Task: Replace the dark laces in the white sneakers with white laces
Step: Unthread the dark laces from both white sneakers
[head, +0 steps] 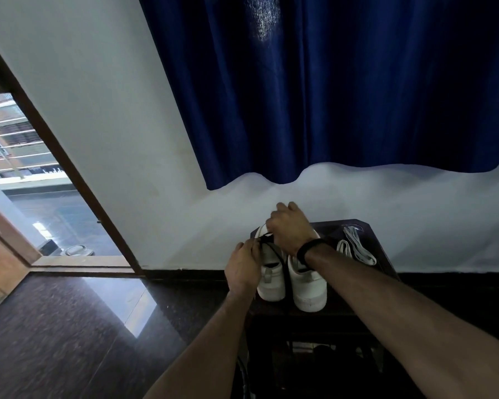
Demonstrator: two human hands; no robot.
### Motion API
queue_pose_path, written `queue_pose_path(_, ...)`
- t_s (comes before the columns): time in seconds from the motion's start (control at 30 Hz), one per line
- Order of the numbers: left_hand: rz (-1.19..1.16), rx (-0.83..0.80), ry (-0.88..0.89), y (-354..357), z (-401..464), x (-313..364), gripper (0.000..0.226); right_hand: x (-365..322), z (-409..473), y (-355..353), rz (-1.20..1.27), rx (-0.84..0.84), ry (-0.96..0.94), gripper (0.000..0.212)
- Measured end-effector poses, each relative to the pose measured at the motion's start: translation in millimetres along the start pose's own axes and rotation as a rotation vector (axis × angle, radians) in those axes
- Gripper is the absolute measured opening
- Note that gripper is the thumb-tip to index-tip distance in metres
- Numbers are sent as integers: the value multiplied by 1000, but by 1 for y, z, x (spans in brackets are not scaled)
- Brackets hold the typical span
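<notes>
- My left hand (244, 269) pinches the dark lace (274, 251) at the left sneaker (271, 283).
- My right hand (288, 227) curls over the same shoe; whether it grips the lace I cannot tell.
- Both sneakers stand on the dark stool (383, 254), the right sneaker (308, 286) just beside.
- The white laces (356, 246) lie untouched on the stool, so I judge the unlacing barely begun.
- Relacing both shoes remains.
</notes>
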State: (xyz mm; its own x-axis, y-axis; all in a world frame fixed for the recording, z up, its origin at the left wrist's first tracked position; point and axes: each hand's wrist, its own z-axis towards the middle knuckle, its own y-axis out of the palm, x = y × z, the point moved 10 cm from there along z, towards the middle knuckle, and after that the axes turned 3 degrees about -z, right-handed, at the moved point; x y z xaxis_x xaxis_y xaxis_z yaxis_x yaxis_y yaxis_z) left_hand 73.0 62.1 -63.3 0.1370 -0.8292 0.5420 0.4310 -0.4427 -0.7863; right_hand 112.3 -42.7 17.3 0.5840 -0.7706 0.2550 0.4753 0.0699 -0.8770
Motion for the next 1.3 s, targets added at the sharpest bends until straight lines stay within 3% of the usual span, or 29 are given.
queue_pose_path(0.1, -13, 4, 1, 0, 2, 1, 36, 38, 3, -5, 88, -15, 131, 16)
queue_pose_path(0.2, -19, 7, 14, -1, 3, 3, 35, 14, 1, -1, 228, -101, 29, 22)
queue_pose_path(0.27, -38, 11, 12, 0, 1, 0, 33, -17, -3, 8, 177, -171, -67, 23)
queue_pose_path(0.4, -53, -9, 3, -1, 1, -2, 29, -35, 2, 16, 1, -176, -62, 20)
queue_pose_path(0.63, -15, -4, -16, -1, -2, 0, 32, -29, 1, -2, -38, -27, -70, 14)
queue_pose_path(0.73, -6, 13, -5, -2, -3, 2, 39, 22, -1, -14, -78, 41, 119, 19)
queue_pose_path(0.9, -24, 6, -20, 1, -3, 1, 37, 121, -29, -30, 39, 174, 606, 24)
queue_pose_path(0.97, -23, 14, -22, 0, -5, 2, 37, 135, -40, -23, 78, 150, 708, 24)
queue_pose_path(1.03, -21, 18, -30, -2, -6, 2, 36, 123, -40, -12, 131, 86, 655, 38)
queue_pose_path(1.13, -6, 8, -29, -5, -8, 4, 34, 59, -19, 2, 365, 14, 317, 59)
queue_pose_path(1.23, 1, -9, -41, -5, -9, 5, 28, -10, -5, 32, 352, -211, 54, 44)
queue_pose_path(1.3, -11, -15, -46, -5, -10, 5, 26, -27, 1, 40, 237, -222, 1, 26)
